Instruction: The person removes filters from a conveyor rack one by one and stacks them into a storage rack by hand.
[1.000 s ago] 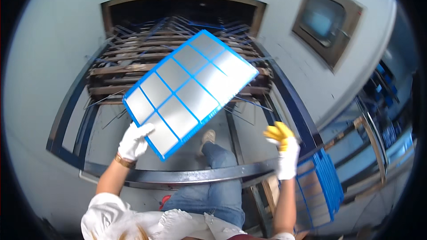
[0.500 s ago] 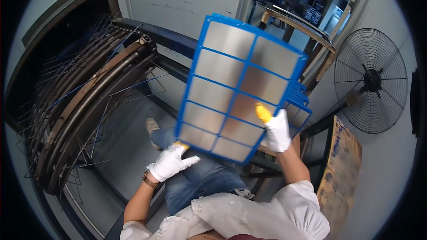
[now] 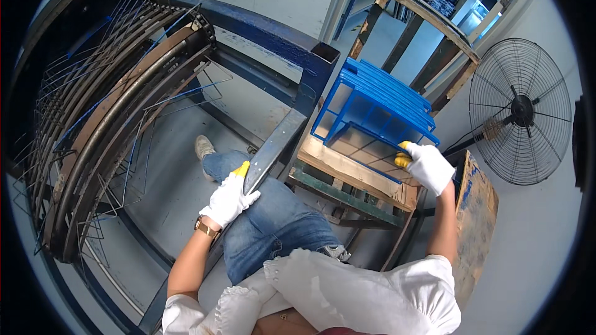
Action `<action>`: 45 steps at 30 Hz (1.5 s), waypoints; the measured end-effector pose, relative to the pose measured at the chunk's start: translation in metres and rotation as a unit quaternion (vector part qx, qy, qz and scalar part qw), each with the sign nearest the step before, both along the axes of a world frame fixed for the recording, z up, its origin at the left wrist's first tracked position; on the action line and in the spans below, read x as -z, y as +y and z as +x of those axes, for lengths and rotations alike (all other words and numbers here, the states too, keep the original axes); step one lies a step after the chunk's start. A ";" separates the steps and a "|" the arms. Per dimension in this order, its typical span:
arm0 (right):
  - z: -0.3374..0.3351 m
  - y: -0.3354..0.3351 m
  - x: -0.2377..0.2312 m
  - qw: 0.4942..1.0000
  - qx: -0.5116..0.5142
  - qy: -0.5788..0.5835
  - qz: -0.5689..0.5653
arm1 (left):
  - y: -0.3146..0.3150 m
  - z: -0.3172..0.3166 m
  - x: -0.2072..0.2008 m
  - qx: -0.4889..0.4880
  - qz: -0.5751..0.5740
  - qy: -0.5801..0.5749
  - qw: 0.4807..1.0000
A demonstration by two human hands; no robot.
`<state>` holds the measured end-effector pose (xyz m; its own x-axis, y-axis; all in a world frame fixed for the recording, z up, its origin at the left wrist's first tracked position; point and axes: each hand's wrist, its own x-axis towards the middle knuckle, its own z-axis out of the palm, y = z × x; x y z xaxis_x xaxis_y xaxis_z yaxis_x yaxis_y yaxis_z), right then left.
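My right hand (image 3: 425, 166), in a white glove with yellow fingertips, has its fingers curled round the near right edge of a blue-framed panel (image 3: 372, 146). The panel has clear or metallic panes split by blue bars. It leans at the front of a stack of similar blue frames (image 3: 394, 94) on a wooden-topped stand (image 3: 347, 170). My left hand (image 3: 228, 198), gloved alike, lies over my thigh beside a blue-grey steel beam (image 3: 273, 142). Its fingers point forward with the thumb apart, and it holds nothing. Whether it touches the beam, I cannot tell.
On the left stands a large curved rack (image 3: 124, 111) with thin wires sticking out. A round caged fan (image 3: 520, 110) is at the right, above a stained wooden board (image 3: 478, 211). Behind the stack rises a worn wooden frame (image 3: 428, 18) by a doorway.
The blue-framed panel, held up before me in both hands, has gone down and right onto the stand with the stack. My left hand has let go of it; my right has moved right.
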<state>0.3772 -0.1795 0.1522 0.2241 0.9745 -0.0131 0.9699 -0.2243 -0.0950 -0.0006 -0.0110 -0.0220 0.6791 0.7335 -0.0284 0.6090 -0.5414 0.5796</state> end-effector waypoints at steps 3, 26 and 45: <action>0.017 0.008 0.033 0.999 0.019 0.004 -0.044 | 0.000 0.002 -0.002 0.012 0.026 -0.011 1.000; 0.060 -0.027 0.214 0.720 0.508 0.225 0.417 | 0.020 0.020 -0.018 -0.044 -0.153 0.043 0.986; 0.077 -0.047 0.230 0.764 0.493 0.193 0.369 | 0.019 0.021 -0.019 -0.051 -0.148 0.054 0.986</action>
<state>0.4540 -0.2266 -0.0775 0.9723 0.1092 0.2068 0.2314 -0.5752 -0.7846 0.0205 0.0080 -0.0034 0.5830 0.7471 -0.3192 0.7187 -0.2911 0.6314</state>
